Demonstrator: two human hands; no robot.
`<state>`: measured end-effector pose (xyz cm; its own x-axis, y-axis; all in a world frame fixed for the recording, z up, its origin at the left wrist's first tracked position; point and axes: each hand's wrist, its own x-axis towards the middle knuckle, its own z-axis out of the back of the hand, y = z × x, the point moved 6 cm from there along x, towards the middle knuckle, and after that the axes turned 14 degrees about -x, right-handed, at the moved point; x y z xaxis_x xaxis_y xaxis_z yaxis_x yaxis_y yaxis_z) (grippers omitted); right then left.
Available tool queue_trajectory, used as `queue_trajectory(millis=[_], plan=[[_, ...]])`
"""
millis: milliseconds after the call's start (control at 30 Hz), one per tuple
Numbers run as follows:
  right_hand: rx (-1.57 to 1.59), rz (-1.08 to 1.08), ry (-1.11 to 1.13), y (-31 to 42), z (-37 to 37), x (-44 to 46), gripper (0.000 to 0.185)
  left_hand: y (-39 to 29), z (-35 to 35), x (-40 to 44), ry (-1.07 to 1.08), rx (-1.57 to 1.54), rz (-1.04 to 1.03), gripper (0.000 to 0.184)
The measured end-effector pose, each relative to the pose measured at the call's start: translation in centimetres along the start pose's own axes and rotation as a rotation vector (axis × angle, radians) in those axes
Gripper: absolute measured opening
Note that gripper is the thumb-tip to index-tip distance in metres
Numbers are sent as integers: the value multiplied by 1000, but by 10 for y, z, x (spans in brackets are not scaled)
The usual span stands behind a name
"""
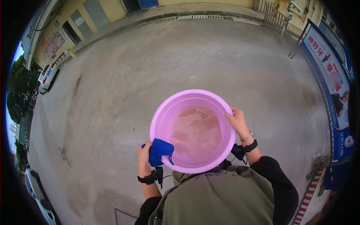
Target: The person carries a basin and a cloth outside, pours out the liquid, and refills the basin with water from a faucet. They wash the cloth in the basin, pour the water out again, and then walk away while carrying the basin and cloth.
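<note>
A round pink basin is held in front of my body, with cloudy brownish water in it. My left hand is closed on the basin's left rim, and a blue cloth hangs over the rim beside it, partly inside the basin. On the right rim my right hand is closed, its thumb over the edge and its other fingers outside. The undersides of both grips are hidden.
Grey concrete ground surrounds me. A white car stands far left, another car lower left. A blue-framed billboard runs along the right, with a red-and-white kerb below. A metal gate stands at the upper right.
</note>
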<state>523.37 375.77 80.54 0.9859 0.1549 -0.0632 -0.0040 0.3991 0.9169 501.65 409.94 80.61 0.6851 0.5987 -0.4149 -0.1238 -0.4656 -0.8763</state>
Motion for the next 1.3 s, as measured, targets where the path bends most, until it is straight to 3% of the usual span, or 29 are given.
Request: queue_trajectory(millis=[100, 300, 633, 833, 967, 1100, 1300], plan=[[-120, 57, 32, 21, -21, 82, 18, -26, -31, 72, 39, -89, -39, 24], [-10, -13, 15, 27, -68, 213, 17, -60, -73, 215, -6, -31, 3, 29], [53, -81, -154, 80, -102, 370, 13, -156, -164, 406, 164, 30, 55, 30], [47, -102, -145, 61, -152, 503, 15, -170, -206, 550, 209, -9, 130, 30], [2, -35, -141, 83, -194, 575, 15, -200, -208, 606, 70, 77, 84, 30], [41, -64, -91, 122, -217, 673, 15, -236, -237, 683, 77, 44, 126, 31], [-13, -11, -18, 158, -272, 818, 15, -297, -271, 796, 21, -50, 18, 24]])
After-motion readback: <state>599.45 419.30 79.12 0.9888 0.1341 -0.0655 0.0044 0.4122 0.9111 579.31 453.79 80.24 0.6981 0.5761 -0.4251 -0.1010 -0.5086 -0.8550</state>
